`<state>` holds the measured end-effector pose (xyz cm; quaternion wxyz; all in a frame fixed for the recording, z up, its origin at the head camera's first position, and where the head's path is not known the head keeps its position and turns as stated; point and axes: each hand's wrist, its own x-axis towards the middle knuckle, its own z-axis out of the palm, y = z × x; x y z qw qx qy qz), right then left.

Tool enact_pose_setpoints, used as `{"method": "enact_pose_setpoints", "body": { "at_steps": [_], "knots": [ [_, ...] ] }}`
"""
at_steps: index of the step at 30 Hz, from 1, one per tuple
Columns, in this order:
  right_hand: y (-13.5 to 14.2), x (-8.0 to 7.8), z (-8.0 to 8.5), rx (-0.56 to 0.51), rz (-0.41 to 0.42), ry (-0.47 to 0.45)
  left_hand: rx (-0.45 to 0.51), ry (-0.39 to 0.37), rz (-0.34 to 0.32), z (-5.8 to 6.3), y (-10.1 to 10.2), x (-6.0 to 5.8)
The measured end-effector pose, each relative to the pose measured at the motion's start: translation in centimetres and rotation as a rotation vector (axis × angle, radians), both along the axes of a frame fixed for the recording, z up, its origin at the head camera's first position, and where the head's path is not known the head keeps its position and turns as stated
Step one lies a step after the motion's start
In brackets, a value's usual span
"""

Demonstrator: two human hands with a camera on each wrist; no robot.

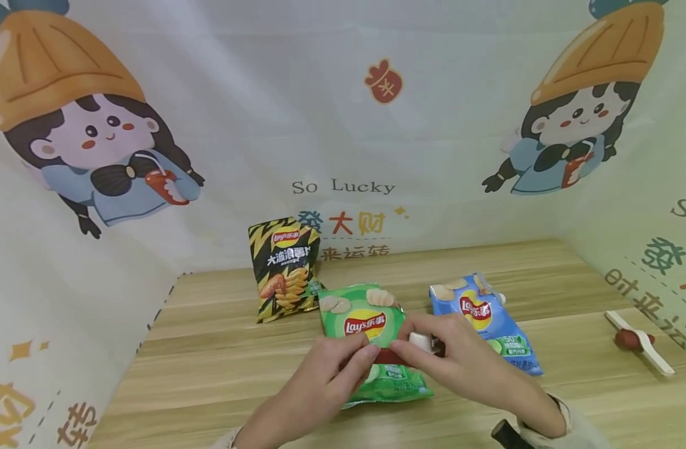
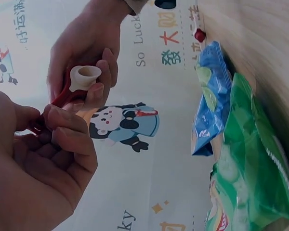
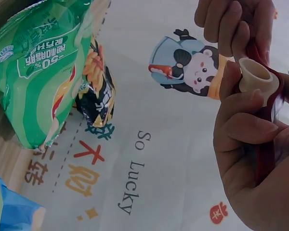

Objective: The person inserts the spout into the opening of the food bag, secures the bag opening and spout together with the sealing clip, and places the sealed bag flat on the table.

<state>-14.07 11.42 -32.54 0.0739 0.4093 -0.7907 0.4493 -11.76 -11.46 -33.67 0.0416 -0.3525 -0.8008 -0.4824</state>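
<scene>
Both hands hold a red bag clip with a white pouring spout (image 3: 258, 79) up above the chip bags. My left hand (image 1: 326, 374) pinches the narrow end of the red strip between thumb and fingers. The right hand (image 1: 466, 355) has its fingers curled round the clip's other part, close to the spout. In the head view the hands overlap a green Lay's chip bag (image 1: 348, 305) lying on the table. The spout's open mouth faces outward between the right fingers in the left wrist view, while part of the clip is hidden in the palm.
A blue Lay's bag (image 1: 472, 312) lies to the right, with a small white piece at its edge. The black and yellow chip bag (image 1: 284, 268) leans at the back left. A white clip with a red cap (image 1: 637, 342) lies far right. Printed cloth walls surround the wooden table (image 1: 208, 349).
</scene>
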Motion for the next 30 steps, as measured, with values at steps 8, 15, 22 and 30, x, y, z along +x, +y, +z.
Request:
{"method": "enact_pose_setpoints", "body": {
  "at_steps": [8, 15, 22, 30],
  "knots": [
    [0.2, 0.0, 0.2, -0.021, -0.004, -0.050, 0.034, -0.095, -0.033, 0.4, 0.2, 0.6],
    [0.7, 0.1, 0.8, 0.012, -0.031, -0.145, 0.083, -0.123, -0.011, 0.6, 0.2, 0.7],
    [1.1, -0.1, 1.2, -0.038, -0.025, -0.194, 0.132, -0.218, -0.002, 0.7, -0.1, 0.5],
    [1.3, -0.3, 0.6, -0.073, -0.063, -0.026, 0.175, -0.257, -0.044, 0.2, 0.0, 0.0]
  ]
}}
